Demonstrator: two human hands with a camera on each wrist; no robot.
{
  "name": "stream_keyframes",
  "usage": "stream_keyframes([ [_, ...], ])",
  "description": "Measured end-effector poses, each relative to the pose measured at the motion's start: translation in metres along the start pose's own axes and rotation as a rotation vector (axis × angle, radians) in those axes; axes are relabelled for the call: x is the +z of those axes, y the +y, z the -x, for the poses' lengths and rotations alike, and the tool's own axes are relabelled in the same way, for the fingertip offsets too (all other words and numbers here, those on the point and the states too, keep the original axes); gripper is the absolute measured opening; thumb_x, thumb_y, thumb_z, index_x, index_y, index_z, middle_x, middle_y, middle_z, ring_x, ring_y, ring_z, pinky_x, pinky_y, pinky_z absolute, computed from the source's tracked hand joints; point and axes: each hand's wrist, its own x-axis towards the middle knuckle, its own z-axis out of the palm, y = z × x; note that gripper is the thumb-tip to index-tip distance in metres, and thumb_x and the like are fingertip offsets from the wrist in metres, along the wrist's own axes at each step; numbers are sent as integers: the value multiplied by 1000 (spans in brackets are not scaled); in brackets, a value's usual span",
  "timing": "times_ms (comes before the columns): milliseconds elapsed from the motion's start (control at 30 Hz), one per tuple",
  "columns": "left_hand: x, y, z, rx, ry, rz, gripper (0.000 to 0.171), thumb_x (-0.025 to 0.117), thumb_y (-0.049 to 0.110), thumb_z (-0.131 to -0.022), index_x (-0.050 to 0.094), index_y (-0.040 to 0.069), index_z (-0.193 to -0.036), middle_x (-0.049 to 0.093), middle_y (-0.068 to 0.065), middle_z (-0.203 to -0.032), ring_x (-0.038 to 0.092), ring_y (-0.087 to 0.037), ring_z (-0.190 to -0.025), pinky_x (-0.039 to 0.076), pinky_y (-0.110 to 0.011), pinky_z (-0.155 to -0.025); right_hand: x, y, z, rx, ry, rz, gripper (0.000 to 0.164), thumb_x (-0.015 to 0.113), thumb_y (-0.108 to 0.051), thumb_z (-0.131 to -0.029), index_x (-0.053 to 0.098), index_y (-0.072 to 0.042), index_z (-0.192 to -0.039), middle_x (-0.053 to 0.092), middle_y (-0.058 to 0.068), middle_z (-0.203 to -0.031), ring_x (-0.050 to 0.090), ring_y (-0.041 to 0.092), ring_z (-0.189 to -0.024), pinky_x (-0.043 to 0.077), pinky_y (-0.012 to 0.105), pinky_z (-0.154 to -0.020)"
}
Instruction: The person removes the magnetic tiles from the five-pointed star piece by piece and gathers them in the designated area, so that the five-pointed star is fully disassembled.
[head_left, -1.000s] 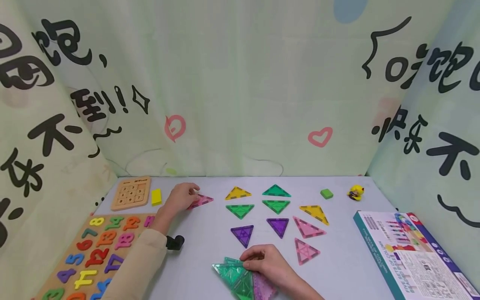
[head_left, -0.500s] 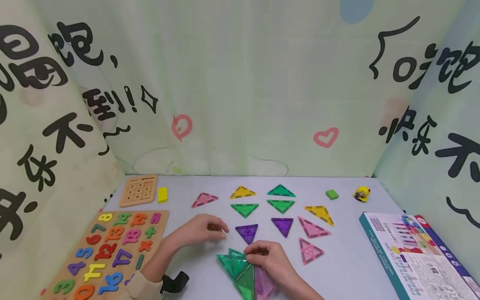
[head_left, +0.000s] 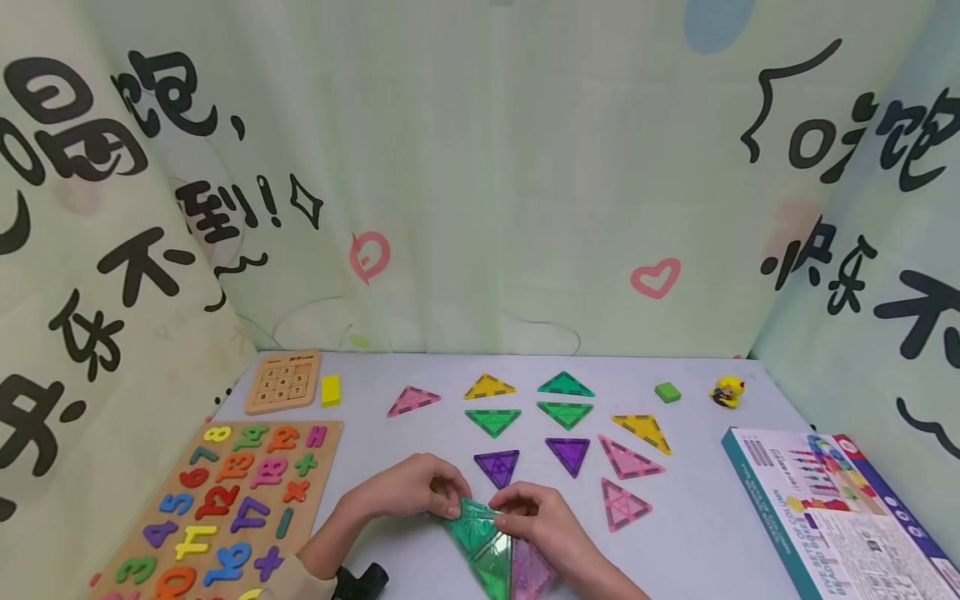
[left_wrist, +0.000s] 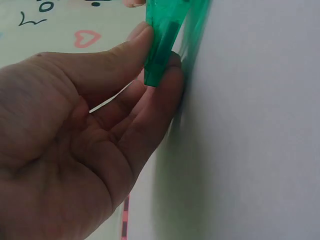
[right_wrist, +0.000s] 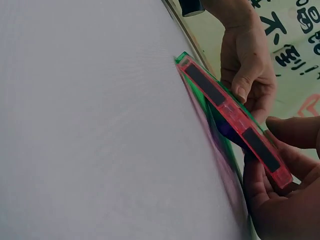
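A joined piece of translucent magnetic tiles, green tiles [head_left: 486,546] on the left and a pink tile [head_left: 530,571] on the right, is near the front of the table. My left hand [head_left: 411,487] pinches its upper left green corner; the left wrist view shows that green edge [left_wrist: 161,47] between thumb and fingers. At the top right, my right hand [head_left: 546,520] grips the piece between thumb and fingers. Dark strips sit inside the pink edge [right_wrist: 232,117] in the right wrist view. Just beyond the hands lies a purple triangle tile [head_left: 497,467].
Several loose triangle tiles lie behind, among them a yellow one [head_left: 490,386], a green one [head_left: 492,421] and a pink one [head_left: 625,505]. A wooden number board [head_left: 324,467] stands left, a tile box [head_left: 840,508] right. A small toy figure [head_left: 727,391] is at the back.
My left hand has left the pink tile at the back left, come toward me, and now pinches the green corner. My right hand has kept its grip on the joined tiles.
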Motion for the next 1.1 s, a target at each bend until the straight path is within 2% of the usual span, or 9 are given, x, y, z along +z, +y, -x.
stream_keyframes([
  [167,1,-2,1,-1,11,19,11,75,11,-87,76,14,-98,69,2,-77,58,-8,-71,49,-21,-68,0,1,1,-21,-8,41,28,74,-9,-83,69,-1,-109,70,6,-98,60,14,-82,51,24,-72],
  [400,1,-3,1,11,22,9,11,74,9,-87,76,15,-97,69,2,-76,57,-7,-70,49,-20,-67,0,6,-1,-32,-2,29,28,73,-6,-84,69,2,-110,70,10,-100,59,14,-81,50,22,-70],
  [700,-3,-5,1,29,39,36,15,73,8,-88,76,17,-100,67,3,-77,58,-7,-71,50,-21,-67,-2,4,-2,-32,-21,22,29,73,-9,-86,69,3,-112,72,12,-104,61,13,-82,52,22,-70],
  [1100,-6,-5,1,43,58,56,11,75,8,-86,76,17,-91,70,6,-80,58,-6,-72,51,-21,-70,-4,2,1,-30,-23,58,29,74,-15,-86,72,0,-111,75,9,-104,64,10,-85,53,21,-73],
])
